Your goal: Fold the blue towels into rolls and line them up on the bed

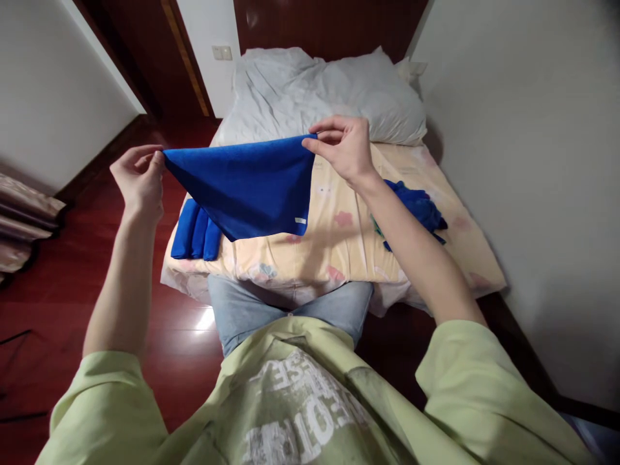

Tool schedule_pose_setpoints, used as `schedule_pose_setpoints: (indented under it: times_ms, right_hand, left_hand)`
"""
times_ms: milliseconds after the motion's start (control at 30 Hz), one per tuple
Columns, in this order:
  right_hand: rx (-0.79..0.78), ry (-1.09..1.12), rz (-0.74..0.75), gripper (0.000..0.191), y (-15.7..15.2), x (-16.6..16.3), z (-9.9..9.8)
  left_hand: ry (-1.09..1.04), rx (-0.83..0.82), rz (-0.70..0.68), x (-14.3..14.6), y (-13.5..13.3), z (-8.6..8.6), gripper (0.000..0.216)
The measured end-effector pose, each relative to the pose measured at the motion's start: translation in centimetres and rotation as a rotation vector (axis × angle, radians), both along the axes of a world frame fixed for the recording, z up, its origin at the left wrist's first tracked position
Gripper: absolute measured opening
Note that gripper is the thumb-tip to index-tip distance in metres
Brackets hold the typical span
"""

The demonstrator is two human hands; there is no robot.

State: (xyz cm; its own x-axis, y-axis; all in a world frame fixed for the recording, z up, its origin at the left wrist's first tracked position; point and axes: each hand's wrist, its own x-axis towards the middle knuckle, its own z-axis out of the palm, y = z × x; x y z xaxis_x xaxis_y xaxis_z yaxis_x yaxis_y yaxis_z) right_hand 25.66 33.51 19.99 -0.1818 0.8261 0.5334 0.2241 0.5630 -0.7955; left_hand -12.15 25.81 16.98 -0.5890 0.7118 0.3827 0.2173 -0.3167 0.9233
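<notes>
A blue cloth towel (247, 184) is stretched in the air above the bed, its top edge taut and a small white label near its lower right corner. My left hand (140, 177) pinches the upper left corner between thumb and fingers. At the upper right corner, my right hand (341, 145) grips the towel the same way. Below and left of it, several rolled or folded blue towels (186, 236) lie side by side on the bed, partly covered by the hanging cloth. A crumpled heap of blue cloths (416, 206) sits right of my right forearm, with some green showing.
The bed (349, 252) has a pale flowered sheet and stands against a dark headboard (329, 26). Grey pillows (320, 90) lie at its far end. A white wall (523, 161) rises on the right. A curtain (24, 223) hangs at the far left, above dark red flooring.
</notes>
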Motion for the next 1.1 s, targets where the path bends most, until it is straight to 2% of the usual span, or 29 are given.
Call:
schedule_pose_setpoints:
  times_ms: [133, 267, 367, 500, 633, 767, 933, 1000, 1100]
  right_hand:
    - [-0.036, 0.060, 0.004, 0.029, -0.9, 0.7, -0.3]
    - [-0.110, 0.115, -0.048, 0.029, -3.3, 3.2, -0.5]
    - [-0.169, 0.092, -0.092, 0.028, -6.5, 6.3, -0.7]
    - [-0.298, 0.045, -0.131, 0.035, -11.3, 10.3, -1.1]
    - [-0.413, 0.008, -0.156, 0.038, -14.0, 12.8, -2.2]
    - [-0.475, 0.031, -0.167, 0.047, -12.8, 13.9, -4.5]
    - [-0.605, 0.128, -0.164, 0.039, -7.5, 13.3, -7.2]
    - [-0.586, 0.176, -0.163, 0.035, -5.1, 12.4, -7.2]
    - [-0.437, 0.225, -0.210, 0.032, -2.5, 11.1, -5.7]
  left_hand:
    - [0.078, 0.040, -0.052, -0.2, -1.1, 0.2, 0.012]
    - [0.151, 0.002, -0.151, 0.8, -3.1, 0.8, 0.024]
    - [0.164, -0.066, -0.283, 2.1, -5.5, 1.2, 0.027]
    - [0.076, -0.240, -0.466, 3.7, -8.1, 1.2, 0.018]
    - [-0.005, -0.415, -0.562, 5.2, -8.4, 0.8, 0.015]
    - [0.045, -0.467, -0.633, 6.6, -6.5, 0.2, 0.013]
    - [-0.097, -0.477, -0.616, 7.9, -1.8, -1.2, 0.015]
    - [-0.003, -0.436, -0.647, 8.2, 0.6, -1.2, 0.017]
    - [0.157, -0.305, -0.610, 8.9, 3.6, 0.6, 0.017]
